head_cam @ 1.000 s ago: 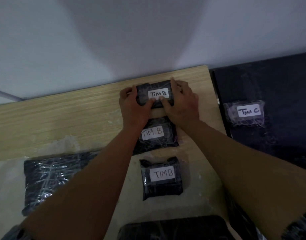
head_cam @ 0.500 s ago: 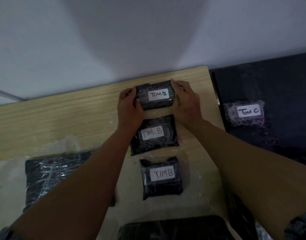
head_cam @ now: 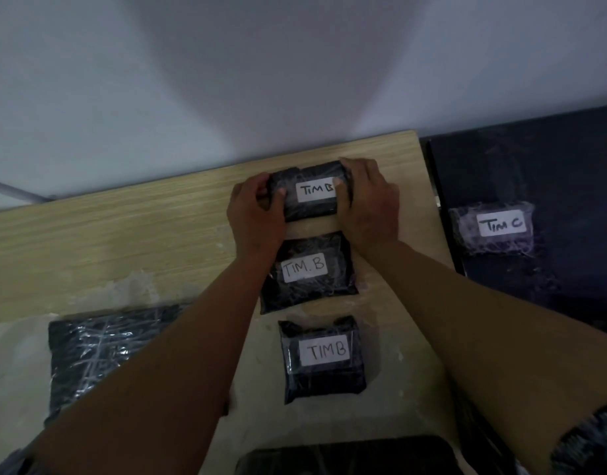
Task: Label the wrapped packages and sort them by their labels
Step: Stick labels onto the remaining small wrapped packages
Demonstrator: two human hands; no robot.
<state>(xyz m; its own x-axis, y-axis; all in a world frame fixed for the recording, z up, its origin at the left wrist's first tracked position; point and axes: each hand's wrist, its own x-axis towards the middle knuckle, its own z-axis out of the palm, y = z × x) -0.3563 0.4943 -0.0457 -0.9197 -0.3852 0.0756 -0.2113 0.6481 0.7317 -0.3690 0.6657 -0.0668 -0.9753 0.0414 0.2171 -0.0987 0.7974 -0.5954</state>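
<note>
Two hands bracket the farthest package [head_cam: 308,192], a small black wrapped bundle with a white label reading "TIM B", lying near the back edge of the wooden table [head_cam: 123,234] toward its right rear corner. Its long axis runs left to right, so each hand meets one short end: the left hand [head_cam: 255,214] curls round the left end with its thumb laid on the top face, and the right hand [head_cam: 369,200] curls round the right end, thumb reaching onto the edge of the label. Both grips are closed on the bundle, which seems to rest on the table, though that cannot be told for certain. It heads a column: a second package [head_cam: 308,272] marked "TIM. B" lies just in front of it, a third package [head_cam: 324,359] marked "TIM B" nearer still. A package [head_cam: 497,228] marked "TIM C" lies apart on the dark surface [head_cam: 552,166] to the right. The likely next move is a small squaring nudge, then letting go.
</note>
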